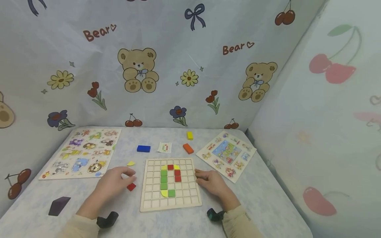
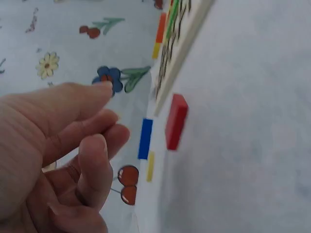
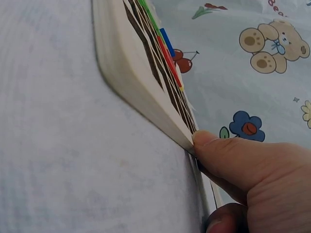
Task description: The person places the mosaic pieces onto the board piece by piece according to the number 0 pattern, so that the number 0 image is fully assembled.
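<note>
A wooden grid board lies on the table with red, green and yellow tiles set in some of its squares, forming a partial ring. My right hand holds the board's right edge, with the thumb against its rim in the right wrist view. Left of the board my left hand hovers with its fingers loosely bent and nothing between them. Just beside its fingertips lies a red square tile, which stands apart from the hand in the left wrist view. A yellow rounded tile lies beyond that hand.
Behind the board are a blue block, a small pattern card, an orange block and a yellow block. An animal puzzle board lies at left, another picture puzzle at right. A patterned curtain hangs behind.
</note>
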Motion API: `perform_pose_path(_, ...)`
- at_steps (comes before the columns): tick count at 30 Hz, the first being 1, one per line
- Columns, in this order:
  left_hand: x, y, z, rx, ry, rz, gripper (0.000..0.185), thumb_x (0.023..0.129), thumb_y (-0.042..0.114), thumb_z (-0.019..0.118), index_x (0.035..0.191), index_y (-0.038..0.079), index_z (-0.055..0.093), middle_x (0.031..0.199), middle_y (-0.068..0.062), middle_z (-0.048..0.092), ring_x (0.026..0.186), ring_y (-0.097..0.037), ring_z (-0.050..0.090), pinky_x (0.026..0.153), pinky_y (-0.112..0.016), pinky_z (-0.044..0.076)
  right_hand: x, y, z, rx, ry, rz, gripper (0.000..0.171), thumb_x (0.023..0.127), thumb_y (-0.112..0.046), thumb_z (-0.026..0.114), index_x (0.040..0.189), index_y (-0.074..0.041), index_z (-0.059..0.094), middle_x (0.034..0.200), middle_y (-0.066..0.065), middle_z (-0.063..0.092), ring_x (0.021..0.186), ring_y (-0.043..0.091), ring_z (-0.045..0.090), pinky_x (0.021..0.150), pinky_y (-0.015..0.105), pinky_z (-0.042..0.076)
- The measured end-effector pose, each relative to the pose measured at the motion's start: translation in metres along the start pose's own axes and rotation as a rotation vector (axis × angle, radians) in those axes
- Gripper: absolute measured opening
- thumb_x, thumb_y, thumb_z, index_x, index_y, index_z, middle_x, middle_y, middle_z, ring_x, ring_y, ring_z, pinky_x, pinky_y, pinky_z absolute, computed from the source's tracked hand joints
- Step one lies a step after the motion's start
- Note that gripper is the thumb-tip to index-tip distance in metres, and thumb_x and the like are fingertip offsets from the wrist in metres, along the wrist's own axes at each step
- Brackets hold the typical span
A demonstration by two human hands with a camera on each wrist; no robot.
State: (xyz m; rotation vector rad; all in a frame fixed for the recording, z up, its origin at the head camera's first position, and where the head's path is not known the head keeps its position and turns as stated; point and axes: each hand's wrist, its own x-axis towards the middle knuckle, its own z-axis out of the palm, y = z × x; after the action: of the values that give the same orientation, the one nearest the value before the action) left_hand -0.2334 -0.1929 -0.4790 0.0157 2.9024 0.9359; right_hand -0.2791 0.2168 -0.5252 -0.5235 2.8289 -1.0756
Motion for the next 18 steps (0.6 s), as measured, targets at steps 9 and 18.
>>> perform_pose_path(9,0.002,-0.025,0.004,0.034,-0.038,-0.041,0.053,0.072,0.051,0.09,0.11,0.021,0.069,0.096,0.002,0.065,0.08,-0.017,0.057,0.067,-0.035,0.044,0.003,0.002,0.0,-0.027,0.013,0.003,0.03,0.097,-0.031,0.072,0.126,-0.022,0.075,0.14,-0.011,0.063,0.135,0.023,0.057,0.11,0.05,0.045)
perform_pose_path(18,-0.001,-0.023,0.005,0.042,-0.013,0.009,0.031,0.08,0.032,0.087,0.103,0.021,0.069,0.095,0.005,0.07,0.085,-0.014,0.061,0.075,-0.042,0.051,0.003,-0.001,-0.001,-0.023,0.013,-0.013,0.03,0.097,-0.031,0.072,0.125,-0.02,0.075,0.14,-0.009,0.065,0.135,0.025,0.058,0.11,0.051,0.045)
